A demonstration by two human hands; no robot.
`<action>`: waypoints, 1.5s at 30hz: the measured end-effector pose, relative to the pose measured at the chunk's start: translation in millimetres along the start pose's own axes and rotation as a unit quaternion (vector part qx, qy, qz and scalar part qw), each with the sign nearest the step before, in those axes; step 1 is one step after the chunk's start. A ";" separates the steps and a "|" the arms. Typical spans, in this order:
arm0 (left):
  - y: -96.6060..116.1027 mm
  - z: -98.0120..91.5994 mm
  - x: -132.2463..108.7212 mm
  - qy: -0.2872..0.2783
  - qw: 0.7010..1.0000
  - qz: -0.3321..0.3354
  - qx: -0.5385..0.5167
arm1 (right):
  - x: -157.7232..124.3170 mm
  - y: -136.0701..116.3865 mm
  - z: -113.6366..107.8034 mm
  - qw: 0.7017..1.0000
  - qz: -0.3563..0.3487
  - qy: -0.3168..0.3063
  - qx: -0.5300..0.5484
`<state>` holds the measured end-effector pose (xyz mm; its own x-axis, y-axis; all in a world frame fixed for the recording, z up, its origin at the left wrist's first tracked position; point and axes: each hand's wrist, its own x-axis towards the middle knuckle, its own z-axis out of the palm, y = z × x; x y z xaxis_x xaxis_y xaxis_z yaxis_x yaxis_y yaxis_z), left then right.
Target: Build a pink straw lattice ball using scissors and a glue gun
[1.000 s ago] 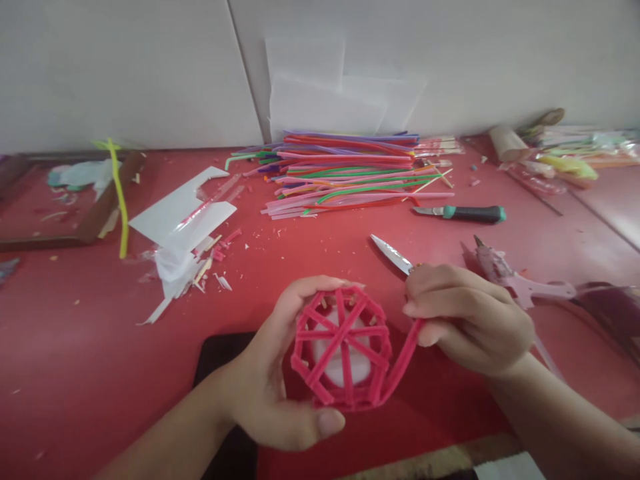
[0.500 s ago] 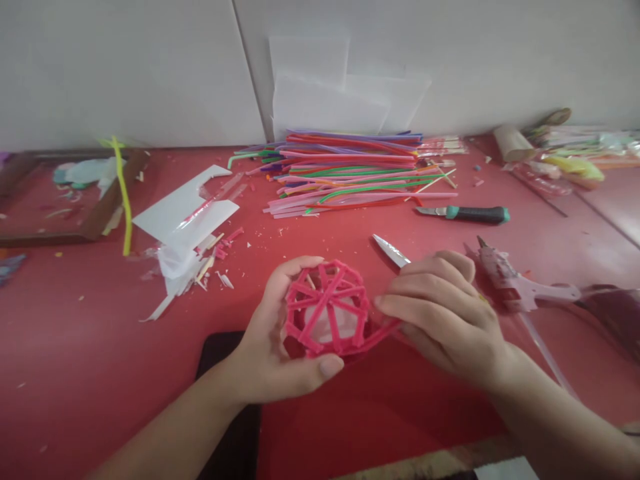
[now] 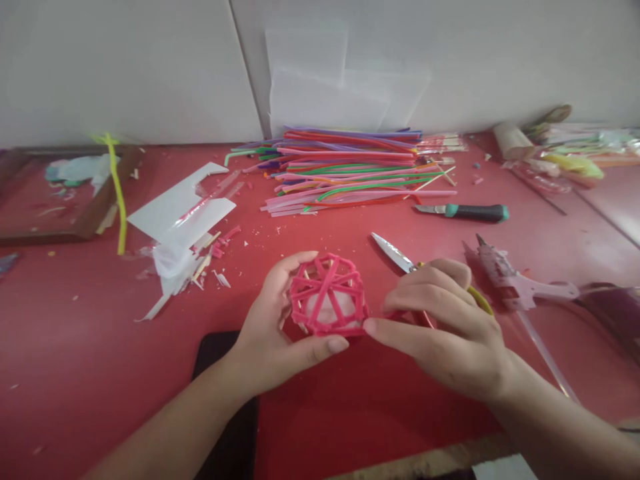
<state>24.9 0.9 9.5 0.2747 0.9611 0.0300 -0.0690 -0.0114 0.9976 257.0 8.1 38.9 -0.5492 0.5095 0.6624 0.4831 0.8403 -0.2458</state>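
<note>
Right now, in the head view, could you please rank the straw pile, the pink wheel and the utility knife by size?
1. straw pile
2. pink wheel, nearer the camera, so unsure
3. utility knife, longer than the wheel but much thinner

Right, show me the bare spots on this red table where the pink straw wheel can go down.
Widest bare patch: the red table near-left, between the white paper scraps and the left hand. A narrower strip, crumb-dotted, lies between the straw pile and the pink straw wheel. Crowded: the right, with scissors, craft knife and glue gun.
</note>
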 end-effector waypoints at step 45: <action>-0.5 -2.0 -3.4 -0.117 0.992 0.022 -0.044 | 1.9 -3.0 -8.3 0.999 -0.034 0.000 0.031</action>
<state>22.1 -1.8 8.8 0.4846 0.8691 0.0985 -0.1673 -0.0185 0.9857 260.1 5.0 46.7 -0.5789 0.4513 0.6792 0.4016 0.8827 -0.2442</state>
